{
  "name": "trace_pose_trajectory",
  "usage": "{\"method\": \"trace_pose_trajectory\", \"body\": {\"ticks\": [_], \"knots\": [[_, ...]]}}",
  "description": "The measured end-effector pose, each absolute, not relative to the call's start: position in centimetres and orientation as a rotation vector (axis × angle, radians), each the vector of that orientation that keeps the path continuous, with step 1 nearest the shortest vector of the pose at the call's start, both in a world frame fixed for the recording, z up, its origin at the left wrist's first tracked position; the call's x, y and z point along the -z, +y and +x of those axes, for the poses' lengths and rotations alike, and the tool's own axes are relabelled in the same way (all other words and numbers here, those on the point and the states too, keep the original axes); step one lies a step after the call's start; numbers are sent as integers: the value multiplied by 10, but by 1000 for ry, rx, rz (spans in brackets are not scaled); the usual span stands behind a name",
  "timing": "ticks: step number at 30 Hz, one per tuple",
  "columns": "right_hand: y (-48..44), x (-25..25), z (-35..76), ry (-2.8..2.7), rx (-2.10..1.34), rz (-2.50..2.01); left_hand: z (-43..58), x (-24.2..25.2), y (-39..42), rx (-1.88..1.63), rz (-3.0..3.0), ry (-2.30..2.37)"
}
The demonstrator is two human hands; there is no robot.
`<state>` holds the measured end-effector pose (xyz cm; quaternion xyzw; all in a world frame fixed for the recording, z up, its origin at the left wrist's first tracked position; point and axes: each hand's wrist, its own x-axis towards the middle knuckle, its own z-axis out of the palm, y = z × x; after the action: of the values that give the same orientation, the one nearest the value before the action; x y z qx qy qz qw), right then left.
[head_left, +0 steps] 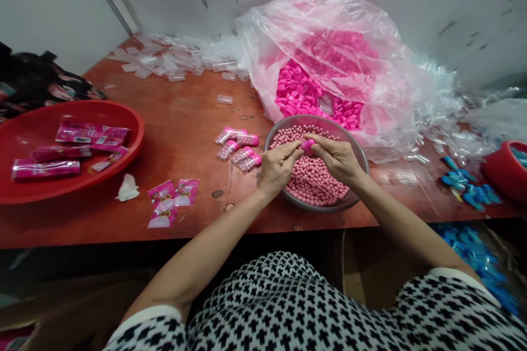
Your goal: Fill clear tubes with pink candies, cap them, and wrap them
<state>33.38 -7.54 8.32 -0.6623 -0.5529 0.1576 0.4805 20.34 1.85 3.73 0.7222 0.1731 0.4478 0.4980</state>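
Both my hands meet over a metal bowl [359, 149] filled with small pink round candies [313, 181]. My left hand [279, 166] and my right hand [336, 157] have their fingers closed together on one small pink-capped tube [307, 146] held between them. Just left of the bowl lie several filled clear tubes with pink caps [239, 148] on the brown table [185, 115]. Behind the bowl a large clear plastic bag [329, 44] holds a heap of loose pink caps [300, 93].
A red tray [127, 142] at the left holds pink wrapped packs. Pink sachets [173, 203] and a white scrap [127, 188] lie near the front edge. Empty clear tubes [173, 63] are scattered at the back. Blue pieces [469, 186] and a red container [504, 170] sit at the right.
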Motion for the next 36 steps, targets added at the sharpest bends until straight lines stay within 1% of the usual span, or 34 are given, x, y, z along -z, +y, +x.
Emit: {"method": "trace_pose_trajectory", "body": {"ticks": [9,14,19,22,29,36], "knots": [[-62,-77,339,-1580,-95,-1745,208,-37,21,-961,1563,539],[-58,-73,339,-1688,170,-1796,210,-40,19,-962,1480,578],[-60,-74,333,-1930,322,-1913,214,-40,24,-997,1465,667],[-59,-74,329,-1999,416,-2003,220,-36,28,-948,1453,655],[-49,-61,329,-1862,476,-2193,231,-25,28,-870,1415,607],[-39,-60,336,-1882,527,-2188,228,-27,30,-878,1361,585]]}}
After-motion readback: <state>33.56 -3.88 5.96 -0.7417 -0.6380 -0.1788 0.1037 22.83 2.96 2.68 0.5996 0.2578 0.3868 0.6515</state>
